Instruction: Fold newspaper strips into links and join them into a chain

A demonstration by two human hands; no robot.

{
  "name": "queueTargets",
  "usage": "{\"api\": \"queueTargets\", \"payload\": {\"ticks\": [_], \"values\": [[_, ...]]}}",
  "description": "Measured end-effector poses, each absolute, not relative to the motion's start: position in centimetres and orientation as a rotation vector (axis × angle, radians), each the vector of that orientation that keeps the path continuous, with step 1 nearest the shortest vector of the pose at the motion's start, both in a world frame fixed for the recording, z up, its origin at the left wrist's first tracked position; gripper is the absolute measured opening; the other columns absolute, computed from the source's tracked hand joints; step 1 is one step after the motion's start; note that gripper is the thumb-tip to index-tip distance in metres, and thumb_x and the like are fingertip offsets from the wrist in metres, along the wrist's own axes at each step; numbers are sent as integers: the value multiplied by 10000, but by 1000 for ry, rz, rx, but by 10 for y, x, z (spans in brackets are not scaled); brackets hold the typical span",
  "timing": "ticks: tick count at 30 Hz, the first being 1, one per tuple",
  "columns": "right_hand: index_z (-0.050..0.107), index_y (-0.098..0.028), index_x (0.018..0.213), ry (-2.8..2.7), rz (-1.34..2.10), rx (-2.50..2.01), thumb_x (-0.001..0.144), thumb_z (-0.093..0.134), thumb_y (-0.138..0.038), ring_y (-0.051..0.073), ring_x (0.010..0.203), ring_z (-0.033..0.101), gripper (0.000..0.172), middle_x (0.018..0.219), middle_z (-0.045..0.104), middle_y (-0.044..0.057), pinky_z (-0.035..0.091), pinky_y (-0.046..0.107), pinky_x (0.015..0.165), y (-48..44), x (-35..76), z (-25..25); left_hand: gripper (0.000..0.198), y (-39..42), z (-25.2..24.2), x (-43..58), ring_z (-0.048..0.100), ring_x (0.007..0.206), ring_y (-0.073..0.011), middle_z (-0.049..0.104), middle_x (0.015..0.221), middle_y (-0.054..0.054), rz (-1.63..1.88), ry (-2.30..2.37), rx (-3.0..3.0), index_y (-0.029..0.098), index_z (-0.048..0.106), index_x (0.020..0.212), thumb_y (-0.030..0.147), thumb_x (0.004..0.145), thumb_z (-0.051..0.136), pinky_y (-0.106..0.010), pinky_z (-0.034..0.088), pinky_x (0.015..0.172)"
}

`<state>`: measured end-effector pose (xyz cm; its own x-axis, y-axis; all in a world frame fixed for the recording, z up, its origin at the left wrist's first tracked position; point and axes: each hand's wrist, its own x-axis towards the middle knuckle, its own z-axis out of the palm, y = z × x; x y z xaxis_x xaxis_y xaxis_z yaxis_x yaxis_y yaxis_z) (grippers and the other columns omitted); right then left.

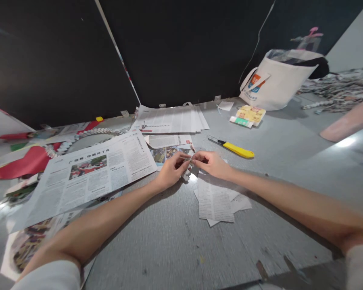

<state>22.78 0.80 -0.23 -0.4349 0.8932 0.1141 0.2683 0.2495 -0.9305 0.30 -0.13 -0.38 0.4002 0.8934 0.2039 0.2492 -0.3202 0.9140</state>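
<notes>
Both hands meet at the middle of the table, fingertips pinched on a small folded piece of newspaper [186,174]. My left hand [174,171] is closed on it from the left, and my right hand [212,164] pinches it from the right. Much of the piece is hidden by the fingers. Just below my right hand lie several cut newspaper rectangles [215,199], loosely stacked. A yellow utility knife [237,150] with its blade pointing left rests beyond my right hand. Beside my left forearm is a large newspaper sheet [109,193] with a photo on it.
Stacked newspaper sheets [169,117] lie against the black panel [184,48]. A glue stick [241,121] lies by a yellow packet [251,114]. At the back right stands a white bag [281,82], with a pink cylinder [347,121] nearby. A braided paper chain [99,131] and red paper [27,165] are at left.
</notes>
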Motion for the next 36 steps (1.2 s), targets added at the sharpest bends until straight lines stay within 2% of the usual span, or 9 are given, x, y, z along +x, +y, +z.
{"api": "queueTargets", "payload": {"ticks": [5, 9, 15, 22, 25, 29, 32, 36], "values": [[674, -201, 885, -1844, 1247, -1032, 942, 716, -489, 142, 655, 438, 296, 709, 516, -11, 347, 312, 605, 8, 228, 0, 337, -1, -3, 4, 546, 658, -132, 607, 737, 9, 968, 996, 1746, 194, 655, 1168, 496, 1018, 667, -265, 407, 601], [690, -202, 895, -1853, 1256, -1047, 952, 711, -481, 142, 660, 430, 286, 708, 533, -5, 342, 312, 599, 10, 229, -1, 340, -1, -3, 4, 497, 614, -121, 570, 707, 21, 961, 1004, 1744, 193, 658, 1177, 494, 1019, 665, -258, 375, 559], [642, -206, 847, -1874, 1274, -1020, 945, 713, -496, 130, 630, 389, 314, 660, 467, -35, 316, 304, 581, 11, 230, -3, 320, -2, -4, 2, 535, 635, -128, 663, 758, -6, 904, 995, 1779, 205, 662, 1214, 461, 1021, 654, -267, 412, 575], [640, -205, 848, -1892, 1272, -1002, 941, 705, -500, 126, 625, 393, 316, 671, 459, -42, 308, 302, 583, 10, 230, -4, 276, 0, -6, 2, 655, 796, -164, 753, 920, -61, 900, 935, 1829, 209, 725, 1184, 425, 1025, 658, -319, 513, 734], [640, -204, 863, -1865, 1248, -1010, 949, 694, -525, 129, 624, 394, 337, 686, 470, -34, 322, 304, 584, 9, 230, -1, 288, 0, -5, 2, 602, 718, -140, 704, 838, -30, 890, 951, 1801, 205, 710, 1204, 427, 1030, 653, -292, 475, 668], [643, -209, 938, -1820, 1210, -1026, 969, 678, -578, 146, 672, 446, 372, 760, 554, 0, 367, 310, 603, 7, 229, 1, 341, -1, -3, 3, 528, 625, -116, 610, 738, 18, 927, 975, 1711, 212, 666, 1218, 490, 1020, 668, -262, 420, 581], [619, -226, 983, -1808, 1190, -1029, 984, 672, -584, 157, 694, 453, 362, 769, 550, -3, 377, 314, 613, 7, 229, 1, 405, -2, -1, 3, 544, 612, -112, 625, 767, 17, 968, 963, 1615, 224, 635, 1226, 559, 1002, 676, -252, 428, 558], [620, -219, 877, -1926, 1191, -1009, 1017, 629, -547, 156, 676, 417, 357, 714, 480, -14, 345, 324, 613, 8, 230, -1, 466, -1, 0, 3, 549, 588, -99, 678, 817, 2, 971, 950, 1564, 220, 603, 1235, 600, 980, 691, -242, 425, 526]]}}
